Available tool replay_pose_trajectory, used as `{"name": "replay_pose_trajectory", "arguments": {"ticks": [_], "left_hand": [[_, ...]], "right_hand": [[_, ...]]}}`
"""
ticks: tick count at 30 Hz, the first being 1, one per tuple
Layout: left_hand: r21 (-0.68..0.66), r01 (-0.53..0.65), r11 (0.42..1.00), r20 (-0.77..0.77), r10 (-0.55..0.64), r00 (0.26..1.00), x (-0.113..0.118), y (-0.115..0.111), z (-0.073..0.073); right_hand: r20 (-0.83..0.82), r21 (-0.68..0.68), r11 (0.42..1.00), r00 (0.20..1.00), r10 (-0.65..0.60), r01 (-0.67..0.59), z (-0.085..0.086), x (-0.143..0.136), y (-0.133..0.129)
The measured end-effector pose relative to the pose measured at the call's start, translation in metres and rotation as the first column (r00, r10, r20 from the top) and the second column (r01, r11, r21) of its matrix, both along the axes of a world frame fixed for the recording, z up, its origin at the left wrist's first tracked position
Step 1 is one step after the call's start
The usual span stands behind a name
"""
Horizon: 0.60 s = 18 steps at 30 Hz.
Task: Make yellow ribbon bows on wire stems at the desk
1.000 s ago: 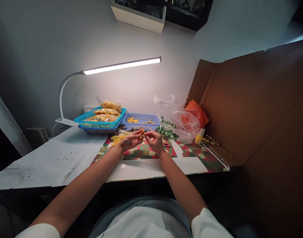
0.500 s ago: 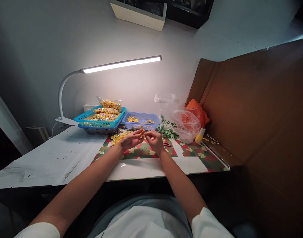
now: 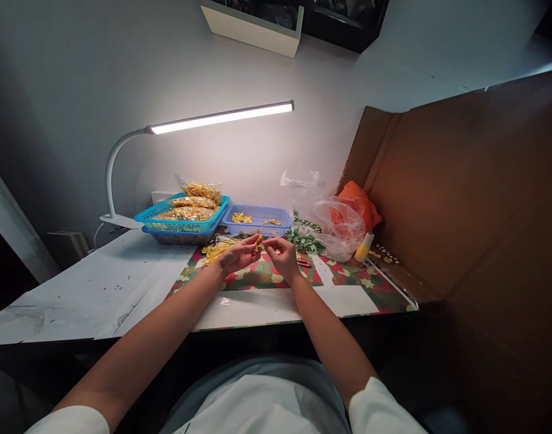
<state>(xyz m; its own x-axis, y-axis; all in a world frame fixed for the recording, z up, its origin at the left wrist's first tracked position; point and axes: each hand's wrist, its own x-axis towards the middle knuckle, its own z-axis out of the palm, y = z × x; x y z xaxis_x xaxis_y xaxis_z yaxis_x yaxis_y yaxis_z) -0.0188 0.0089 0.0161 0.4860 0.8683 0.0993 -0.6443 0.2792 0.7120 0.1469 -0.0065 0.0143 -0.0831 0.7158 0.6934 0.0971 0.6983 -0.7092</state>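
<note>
yellow piece (image 3: 258, 242), in front of the lavender basket (image 3: 240, 229), is pinched in the left hand (image 3: 237, 256); it looks light, thin and easily creased, best held by its edge. right hand (image 3: 283, 260) has fingertips together, contact unclear.

Centre of the frame: left hand (image 3: 240, 255) holds a small yellow piece (image 3: 258, 243), right hand (image 3: 281, 258) close by; lit lamp (image 3: 222, 117) upper left of centre
</note>
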Motion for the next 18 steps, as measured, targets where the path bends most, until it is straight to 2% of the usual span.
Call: {"name": "replay_pose_trajectory", "arguments": {"ticks": [18], "left_hand": [[-0.002, 0.002, 1.0, -0.016, -0.002, 1.0, -0.0001, -0.0009, 0.0001]], "right_hand": [[0.016, 0.02, 1.0, 1.0, -0.013, 0.013, 0.0027, 0.0, -0.0026]]}}
